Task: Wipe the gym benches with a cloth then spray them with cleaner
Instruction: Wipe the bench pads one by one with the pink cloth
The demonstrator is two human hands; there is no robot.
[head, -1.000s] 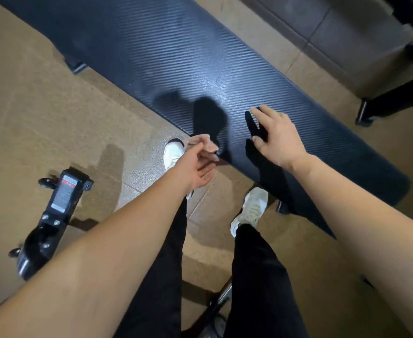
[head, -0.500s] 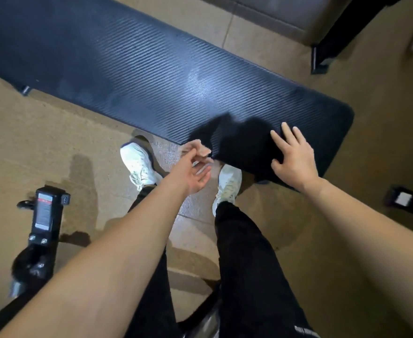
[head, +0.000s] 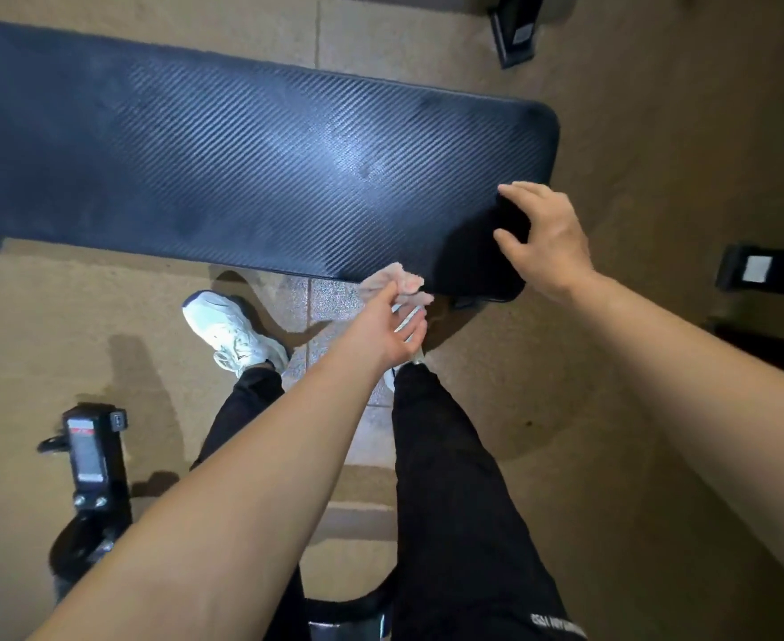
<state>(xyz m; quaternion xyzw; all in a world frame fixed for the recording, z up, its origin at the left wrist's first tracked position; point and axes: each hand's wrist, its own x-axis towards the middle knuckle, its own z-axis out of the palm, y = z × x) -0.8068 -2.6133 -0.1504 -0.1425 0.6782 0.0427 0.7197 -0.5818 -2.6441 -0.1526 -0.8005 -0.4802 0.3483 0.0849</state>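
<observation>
While left hand (head: 387,328) pinches cloth (head: 392,279), right hand (head: 545,238) seemingly touches bench (head: 242,155).

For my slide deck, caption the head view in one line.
The left hand pinches a pinkish cloth beside the black bench; the right hand spreads over its end.

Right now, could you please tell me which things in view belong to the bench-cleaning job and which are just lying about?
For the job: black bench pad; pinkish cloth, pinched in the left hand; right hand, at the pad's end.
Lying about: labelled black machine base, lower left; black frame foot, top; second frame foot, right edge.
</observation>
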